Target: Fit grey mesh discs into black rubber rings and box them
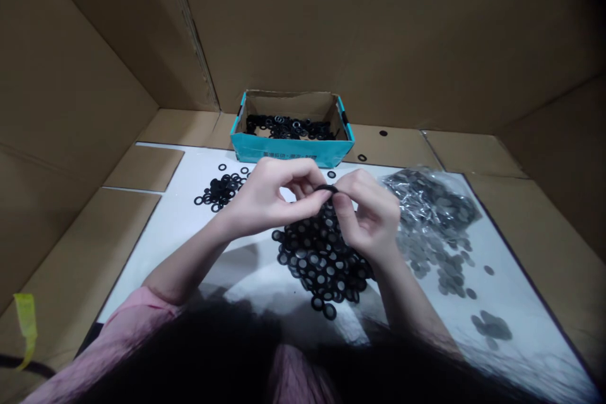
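Between my two hands is a small black ring (326, 188), pinched from both sides and partly covered by the fingers. My left hand (279, 192) grips its left edge with thumb and fingertips. On the right edge, the thumb and forefinger of my right hand (364, 208) are closed. Whether a disc sits inside this ring I cannot tell. Under the hands lies a heap of black rings with grey discs in their centres (326, 265). To the left is a smaller pile of black rings (222, 188), most with open centres.
A turquoise cardboard box (293, 150) holding many black rings stands at the back. At right, a clear plastic bag (428, 202) lies beside loose grey discs (445, 265). Cardboard walls (379, 31) surround the white board (156, 233). A yellow tag (27, 322) hangs at far left.
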The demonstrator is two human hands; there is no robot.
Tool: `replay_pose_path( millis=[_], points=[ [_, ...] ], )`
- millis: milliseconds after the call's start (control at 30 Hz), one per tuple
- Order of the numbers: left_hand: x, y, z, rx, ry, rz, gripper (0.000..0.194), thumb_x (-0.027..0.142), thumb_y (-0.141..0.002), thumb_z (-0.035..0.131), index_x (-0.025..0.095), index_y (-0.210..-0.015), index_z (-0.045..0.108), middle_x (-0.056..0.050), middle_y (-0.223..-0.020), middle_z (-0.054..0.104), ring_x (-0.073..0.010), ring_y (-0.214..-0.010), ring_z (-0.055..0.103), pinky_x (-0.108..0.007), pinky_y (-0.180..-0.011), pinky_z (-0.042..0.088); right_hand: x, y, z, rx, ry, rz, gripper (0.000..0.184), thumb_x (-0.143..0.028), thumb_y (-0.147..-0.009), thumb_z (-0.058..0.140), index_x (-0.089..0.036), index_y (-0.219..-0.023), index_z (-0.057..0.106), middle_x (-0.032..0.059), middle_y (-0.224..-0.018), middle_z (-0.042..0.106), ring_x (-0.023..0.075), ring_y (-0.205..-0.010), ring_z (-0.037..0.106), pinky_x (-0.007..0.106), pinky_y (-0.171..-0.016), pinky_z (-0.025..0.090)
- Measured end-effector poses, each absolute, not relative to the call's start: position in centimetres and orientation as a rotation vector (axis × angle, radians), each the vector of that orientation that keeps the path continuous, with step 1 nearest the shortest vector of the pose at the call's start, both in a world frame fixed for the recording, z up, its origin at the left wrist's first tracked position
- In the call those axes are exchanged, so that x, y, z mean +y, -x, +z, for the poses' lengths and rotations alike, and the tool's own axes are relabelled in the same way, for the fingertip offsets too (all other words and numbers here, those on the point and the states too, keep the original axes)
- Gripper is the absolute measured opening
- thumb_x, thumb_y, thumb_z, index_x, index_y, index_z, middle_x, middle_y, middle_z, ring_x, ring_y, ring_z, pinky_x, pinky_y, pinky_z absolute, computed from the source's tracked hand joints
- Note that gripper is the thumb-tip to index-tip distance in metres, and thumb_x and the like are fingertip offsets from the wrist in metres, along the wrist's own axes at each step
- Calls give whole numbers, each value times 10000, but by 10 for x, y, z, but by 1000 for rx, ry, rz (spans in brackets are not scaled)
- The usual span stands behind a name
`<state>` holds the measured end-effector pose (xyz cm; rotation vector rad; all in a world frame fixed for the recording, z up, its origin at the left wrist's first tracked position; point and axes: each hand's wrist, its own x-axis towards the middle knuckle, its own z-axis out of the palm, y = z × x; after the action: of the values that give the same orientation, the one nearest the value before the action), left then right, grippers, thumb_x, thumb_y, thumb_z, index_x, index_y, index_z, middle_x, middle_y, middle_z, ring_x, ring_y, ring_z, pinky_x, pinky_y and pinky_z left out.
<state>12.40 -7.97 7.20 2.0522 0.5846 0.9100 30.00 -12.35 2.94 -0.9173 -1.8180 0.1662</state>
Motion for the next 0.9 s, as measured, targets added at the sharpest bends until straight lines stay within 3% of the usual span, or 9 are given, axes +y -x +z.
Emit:
replay_pose_path(
  millis=[133, 300, 500, 700, 800, 900],
  points=[
    [-77, -124, 69, 476, -1980, 913, 90, 175, -836, 647, 111, -793, 601, 21, -658, 615, -43, -547, 591, -117, -542, 474, -124, -302, 30, -1781, 922, 307, 184, -173, -914, 474, -197, -749, 553, 10, -675, 536, 146, -657, 484, 317, -642, 369],
    [-74, -126, 68, 413, -2103, 1064, 238, 242, -762, 760, 103, -909, 637, -8, -742, 669, -64, -630, 627, -134, -625, 513, -122, -300, 22, -1519, 860, 835, 317, -355, -944, 475, -196, -678, 543, -4, -639, 495, 131, -621, 466, 279, -589, 364],
    [-73, -128, 67, 299, -2296, 1209, 256, 267, -748, 765, 79, -892, 667, -32, -762, 698, -65, -633, 617, -133, -643, 497, -122, -291, 15, -1431, 823, 996, 344, -456, -944, 441, -216, -735, 573, -11, -644, 513, 126, -601, 489, 259, -564, 382],
    [-73, -130, 66, 291, -2295, 1312, 235, 279, -762, 753, 73, -828, 661, -19, -702, 683, -55, -606, 608, -121, -619, 487, -123, -289, 13, -1420, 840, 978, 405, -498, -927, 450, -207, -655, 523, -18, -602, 451, 122, -557, 425, 261, -530, 344],
    [-75, -131, 66, 332, -2274, 1310, 230, 261, -753, 766, 89, -864, 661, -16, -728, 694, -57, -615, 622, -122, -626, 502, -125, -290, 17, -1431, 865, 869, 353, -426, -942, 461, -206, -673, 525, -15, -618, 453, 129, -593, 428, 274, -559, 335],
    [-77, -131, 66, 453, -2241, 1285, 114, 169, -796, 713, 91, -848, 649, -8, -720, 684, -49, -606, 621, -111, -611, 502, -128, -294, 26, -1562, 944, 551, 263, -302, -952, 461, -202, -722, 541, -4, -658, 495, 136, -647, 460, 290, -610, 356]
  ],
)
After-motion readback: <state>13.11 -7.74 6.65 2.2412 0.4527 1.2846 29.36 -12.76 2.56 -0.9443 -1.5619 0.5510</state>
